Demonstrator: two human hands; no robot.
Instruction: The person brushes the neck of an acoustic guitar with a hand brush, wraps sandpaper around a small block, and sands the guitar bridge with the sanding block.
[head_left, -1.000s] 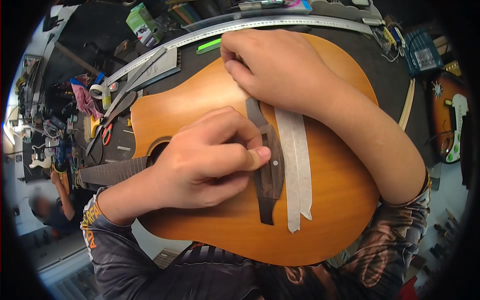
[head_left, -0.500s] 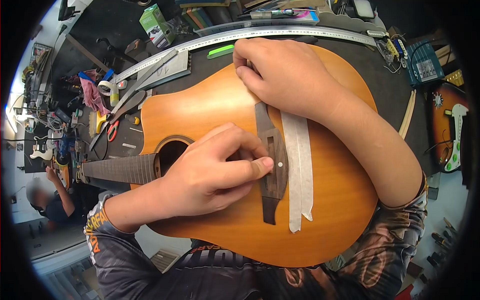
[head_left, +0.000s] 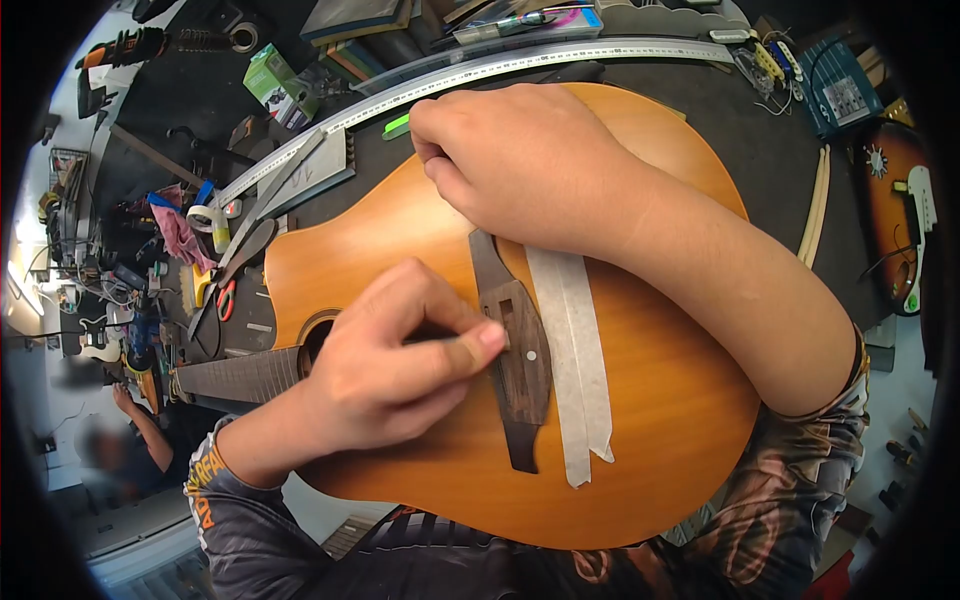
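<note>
Resting beyond bridge, right hand is laid across guitar, seemingly for steadying on desk, finger closure unclear; left hand is held at bridge, fingers pinched together, contents hidden; tape runs beside bridge.

Orange-brown acoustic guitar lying face up, with a person's left hand pinching thumb and finger together at the dark wooden bridge, and the curled right hand over the upper body, near pale tape running alongside the bridge.
</note>
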